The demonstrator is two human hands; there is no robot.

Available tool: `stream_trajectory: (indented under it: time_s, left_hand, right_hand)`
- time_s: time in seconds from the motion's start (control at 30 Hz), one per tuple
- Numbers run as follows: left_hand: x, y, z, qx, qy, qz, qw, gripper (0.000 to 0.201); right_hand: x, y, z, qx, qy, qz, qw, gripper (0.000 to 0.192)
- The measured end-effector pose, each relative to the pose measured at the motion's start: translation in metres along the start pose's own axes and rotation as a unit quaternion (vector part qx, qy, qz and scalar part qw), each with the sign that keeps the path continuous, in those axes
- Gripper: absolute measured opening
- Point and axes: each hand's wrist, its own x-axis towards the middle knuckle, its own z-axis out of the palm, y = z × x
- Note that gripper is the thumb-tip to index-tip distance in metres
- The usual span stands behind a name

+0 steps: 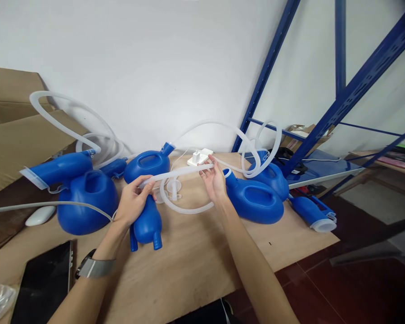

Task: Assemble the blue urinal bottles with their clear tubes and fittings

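A translucent white plastic tube stretches between my two hands. My left hand is closed around its left end, just above a blue urinal-shaped funnel piece lying on the table. My right hand pinches the tube farther along, and the rest loops down below and back behind. To the right of my right hand stands a blue plastic bottle with a built-in handle and an uncapped neck. Clear plastic caps lie behind the tube.
More blue bottles with tubes stand at the left, back and right. A blue funnel piece lies near the right table edge. A power strip, a white mouse, a dark tablet, cardboard boxes and a blue rack surround the work.
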Motion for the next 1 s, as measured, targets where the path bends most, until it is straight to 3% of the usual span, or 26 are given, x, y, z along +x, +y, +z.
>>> stream_trajectory:
  time_s: [0.23,0.43,0.6,0.83,0.9,1.0]
  left_hand:
    - [0.006,-0.012,-0.016,-0.047,0.034,-0.047,0.997,0.066]
    - [0.006,-0.014,-0.019,0.007,0.020,-0.049,0.999,0.068]
    - [0.005,-0.016,-0.010,0.042,0.014,-0.044,0.998,0.068]
    - [-0.002,-0.005,0.007,0.043,-0.018,-0.017,0.999,0.068]
    - [-0.006,0.003,0.017,0.036,-0.022,-0.025,0.999,0.068]
    - [-0.012,0.012,0.031,0.029,-0.003,-0.033,0.999,0.067]
  right_hand:
    - [-0.001,0.002,-0.007,-0.009,-0.029,0.002,1.000,0.060]
    - [-0.007,0.009,-0.006,-0.051,-0.050,0.017,0.997,0.066]
    - [-0.024,0.016,0.004,-0.152,-0.125,0.059,0.979,0.063]
    - [-0.043,0.035,0.016,-0.192,-0.265,0.111,0.938,0.062]
    - [-0.047,0.043,0.019,-0.192,-0.273,0.119,0.935,0.061]
    - [-0.051,0.051,0.022,-0.171,-0.225,0.103,0.954,0.056]
